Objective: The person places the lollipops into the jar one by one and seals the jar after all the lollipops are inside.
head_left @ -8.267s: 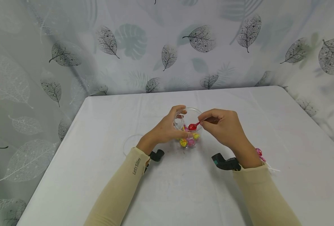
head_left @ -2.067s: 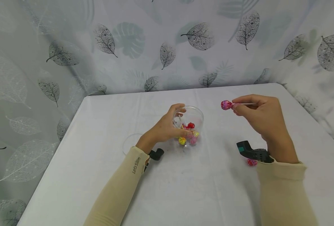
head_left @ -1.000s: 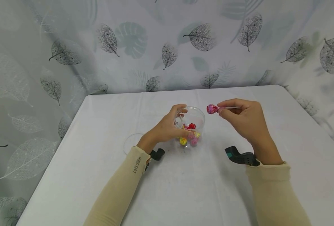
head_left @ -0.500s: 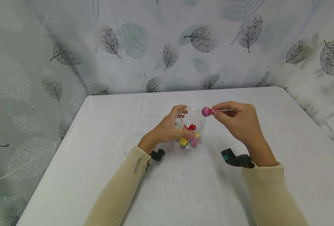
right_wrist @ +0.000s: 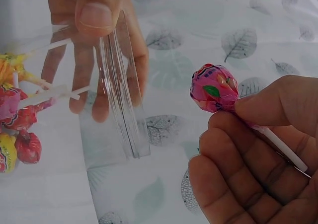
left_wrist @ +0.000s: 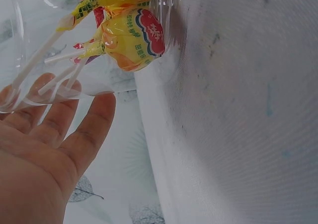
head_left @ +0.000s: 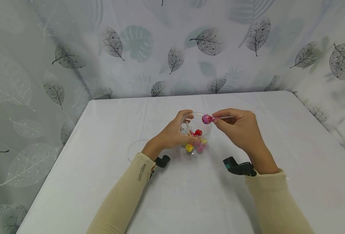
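My left hand [head_left: 173,131] grips a clear plastic jar [head_left: 195,124] around its side, thumb in front and fingers behind. Several wrapped lollipops lie inside, among them a red one [head_left: 198,132] and a yellow one [left_wrist: 131,37], with white sticks leaning toward the mouth. The jar is tilted, its rim [right_wrist: 119,95] facing my right hand [head_left: 240,130]. Between thumb and index finger, my right hand pinches a pink lollipop [right_wrist: 213,88] by its wrapper neck and stick. In the head view the candy end overlaps the jar's right rim; the right wrist view shows it outside the mouth.
A clear round lid [head_left: 135,149] lies flat on the white-covered table [head_left: 190,195], left of my left wrist. A leaf-patterned curtain [head_left: 143,65] hangs behind and at both sides. Black wrist cameras [head_left: 239,166] stick out near both hands.
My right hand has brought the pink lollipop leftward and down to the jar's rim. Earlier it held the red lollipop at the jar, which now lies inside. My left hand keeps its grip.
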`<state>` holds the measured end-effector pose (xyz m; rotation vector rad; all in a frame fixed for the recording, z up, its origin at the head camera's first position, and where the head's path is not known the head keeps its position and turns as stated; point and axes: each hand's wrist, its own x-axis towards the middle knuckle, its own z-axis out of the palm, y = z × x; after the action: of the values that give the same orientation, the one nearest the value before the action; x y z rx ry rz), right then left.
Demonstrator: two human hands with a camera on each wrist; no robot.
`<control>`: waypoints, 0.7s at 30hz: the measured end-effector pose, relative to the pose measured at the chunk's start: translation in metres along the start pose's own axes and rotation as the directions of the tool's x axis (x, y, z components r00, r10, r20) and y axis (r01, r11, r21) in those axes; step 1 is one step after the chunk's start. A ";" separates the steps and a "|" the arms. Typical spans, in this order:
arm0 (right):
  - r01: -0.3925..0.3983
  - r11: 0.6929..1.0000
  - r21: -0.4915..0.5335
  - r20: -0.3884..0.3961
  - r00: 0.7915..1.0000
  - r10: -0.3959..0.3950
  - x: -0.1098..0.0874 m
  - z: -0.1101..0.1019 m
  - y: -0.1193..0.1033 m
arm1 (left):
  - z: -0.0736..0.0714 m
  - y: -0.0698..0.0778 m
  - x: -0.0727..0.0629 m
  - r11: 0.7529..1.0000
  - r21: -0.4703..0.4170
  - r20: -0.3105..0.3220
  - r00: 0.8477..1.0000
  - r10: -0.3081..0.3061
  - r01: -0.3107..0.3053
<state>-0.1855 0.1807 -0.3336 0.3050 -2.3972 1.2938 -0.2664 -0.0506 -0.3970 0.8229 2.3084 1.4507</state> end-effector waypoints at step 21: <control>0.066 0.997 -0.042 0.093 0.994 -0.062 -0.001 0.020 0.003 | 0.000 -0.003 0.000 0.999 -0.010 0.005 0.999 0.041 -0.041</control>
<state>-0.1907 0.1659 -0.3459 0.4331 -2.4678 1.2200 -0.2674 -0.0518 -0.3992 0.8751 2.2921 1.4734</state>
